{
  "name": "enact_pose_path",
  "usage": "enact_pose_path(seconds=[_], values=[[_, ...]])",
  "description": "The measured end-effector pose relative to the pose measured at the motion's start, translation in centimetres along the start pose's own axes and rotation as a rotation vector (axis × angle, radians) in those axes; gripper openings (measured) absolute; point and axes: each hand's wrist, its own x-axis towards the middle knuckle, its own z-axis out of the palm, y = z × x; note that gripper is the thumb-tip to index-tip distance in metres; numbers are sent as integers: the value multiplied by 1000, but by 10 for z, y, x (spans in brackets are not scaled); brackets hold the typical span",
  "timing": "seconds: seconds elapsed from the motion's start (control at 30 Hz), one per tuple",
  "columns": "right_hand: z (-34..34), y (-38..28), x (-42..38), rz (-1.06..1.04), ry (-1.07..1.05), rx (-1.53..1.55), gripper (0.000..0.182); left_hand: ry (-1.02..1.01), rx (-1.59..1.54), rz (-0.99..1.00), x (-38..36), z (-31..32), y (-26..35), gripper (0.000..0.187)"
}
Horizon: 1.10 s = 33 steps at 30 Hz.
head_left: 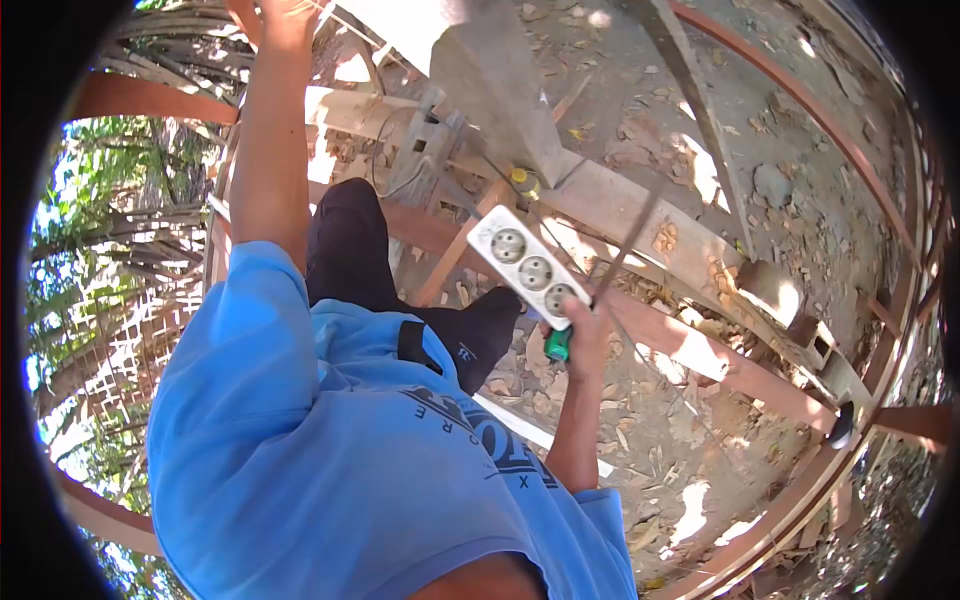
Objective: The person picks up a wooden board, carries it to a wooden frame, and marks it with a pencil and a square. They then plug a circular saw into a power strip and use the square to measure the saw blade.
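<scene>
My right hand point(585, 335) grips the lower end of a white power strip point(535, 268) with three round sockets. A green handle-like piece point(558, 346) sticks out below the same hand. A long dark blade or shaft point(632, 240) runs up from the fist; whether it joins the green piece is hidden by my fingers. Up at the top left edge, my left hand point(280, 8) is reached far forward beside a pale board. Most of its fingers are cut off by the frame, so its grip does not show.
A thick wooden beam point(640, 215) crosses the middle, with a reddish plank point(720, 370) below it. Near the strip lies a small yellow object point(522, 182). A grey metal-looking piece point(425, 145) sits by the dark-clothed knee. Leaves and wood chips cover the dirt ground point(640, 450).
</scene>
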Motion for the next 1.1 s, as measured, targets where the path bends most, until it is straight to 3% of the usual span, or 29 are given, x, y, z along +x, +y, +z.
enact_pose_path(seconds=[0.27,0.5,0.9,0.93,1.1], values=[[-54,-63,-38,-297,60,64,63,-18,50,15,-1,2,0,81],[-86,-121,-77,-524,69,54,60,-37,85,40,-6,-4,12,78],[-98,-152,-185,-613,208,91,52,-90,91,-1,-19,-31,25,74],[-107,-150,-192,-604,136,162,48,-95,85,-4,-19,-30,29,74],[-114,-145,-233,-614,345,197,49,-135,77,-34,-18,-21,41,72]])
